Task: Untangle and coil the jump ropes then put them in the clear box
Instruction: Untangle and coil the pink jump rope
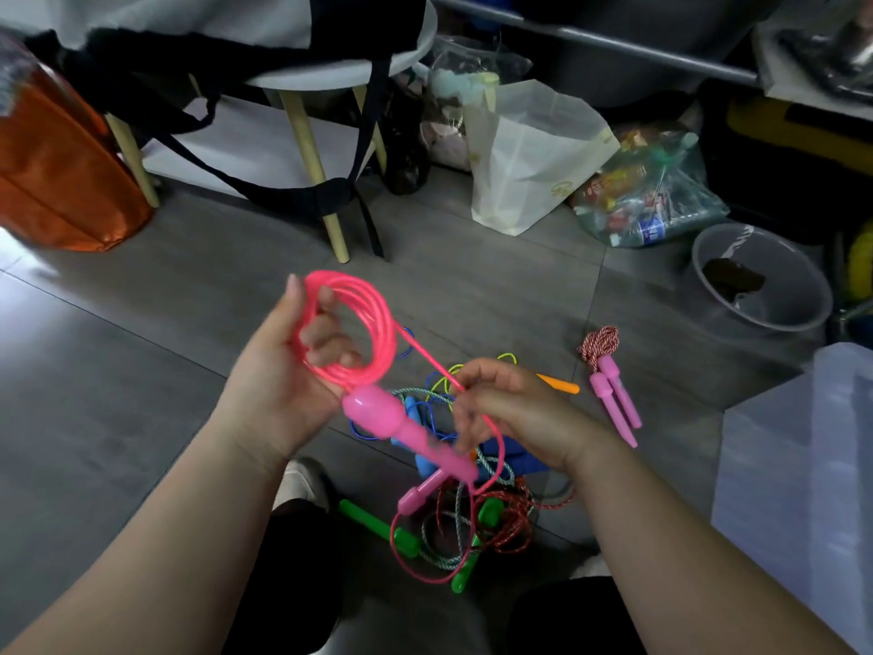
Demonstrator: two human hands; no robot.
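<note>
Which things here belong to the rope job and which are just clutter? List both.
Job: pink rope, coiled in the left hand, pinched by the right hand; tangled ropes on the floor; coiled red-and-white rope; clear box.
Clutter: orange bag; white paper bag; grey tub; stool.

Left hand point(278, 375) is up, palm turned toward me, thumb pointing straight up, fingers point(326, 342) curled through the loops of the pink rope point(378, 319) and gripping the coil. Right hand point(519, 408) sits lower and just beside it, back of the hand facing up, fingertips point(477, 371) pinching a single strand of that rope. Both my forearms are bare, coming in from the bottom corners and angling toward each other, wrists fairly straight, hands near but not touching.
</note>
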